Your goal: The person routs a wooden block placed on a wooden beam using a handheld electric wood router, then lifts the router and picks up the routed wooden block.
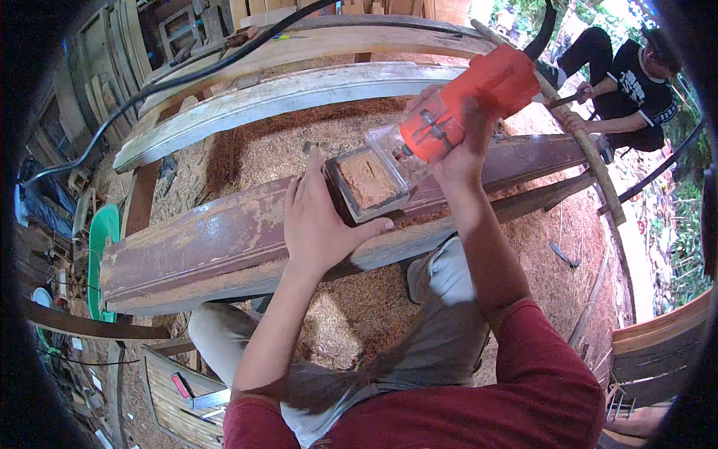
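the orange trim router (pixel 456 108) sits on the long brown wooden beam (pixel 224 236), its clear square base (pixel 372 182) flat on the top face. the right hand (pixel 464 142) has its fingers closed around the router body. the left hand (pixel 318 221) rests just beside the base, fingers extended flat on the beam.

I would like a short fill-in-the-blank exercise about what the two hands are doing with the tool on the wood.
1. The right hand grips a power tool whose body is ____ in colour.
2. The left hand rests flat on the long curved ____ plank.
3. The trim router has a clear square base coated with ____.

Missing words: orange; wooden; sawdust
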Demonstrator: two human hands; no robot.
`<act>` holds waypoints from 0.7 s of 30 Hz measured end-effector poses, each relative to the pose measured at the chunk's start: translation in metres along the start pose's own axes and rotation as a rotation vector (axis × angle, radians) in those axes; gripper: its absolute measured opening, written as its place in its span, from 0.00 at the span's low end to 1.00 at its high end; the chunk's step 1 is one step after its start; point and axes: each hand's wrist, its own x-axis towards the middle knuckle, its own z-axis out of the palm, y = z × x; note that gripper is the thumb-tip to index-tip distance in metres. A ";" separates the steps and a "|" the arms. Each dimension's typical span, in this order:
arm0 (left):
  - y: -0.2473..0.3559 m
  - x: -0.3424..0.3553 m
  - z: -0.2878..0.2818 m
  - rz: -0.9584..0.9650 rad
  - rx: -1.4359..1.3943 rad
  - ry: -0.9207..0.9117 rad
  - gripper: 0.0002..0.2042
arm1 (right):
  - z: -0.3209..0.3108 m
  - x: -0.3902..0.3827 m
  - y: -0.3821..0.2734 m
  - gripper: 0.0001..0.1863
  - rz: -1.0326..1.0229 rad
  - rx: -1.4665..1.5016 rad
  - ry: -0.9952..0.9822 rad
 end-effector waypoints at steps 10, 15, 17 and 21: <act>-0.010 0.003 -0.004 0.102 -0.121 0.007 0.72 | 0.027 -0.018 -0.003 0.18 0.142 -0.058 -0.013; -0.004 -0.002 0.006 0.039 0.007 0.085 0.76 | 0.035 -0.022 0.008 0.18 0.102 -0.343 -0.144; -0.002 0.000 0.005 0.032 0.014 0.060 0.76 | 0.033 -0.023 0.005 0.19 0.216 -0.355 -0.136; -0.014 0.003 0.005 0.088 -0.030 0.042 0.73 | 0.039 -0.020 0.005 0.21 0.145 -0.385 -0.210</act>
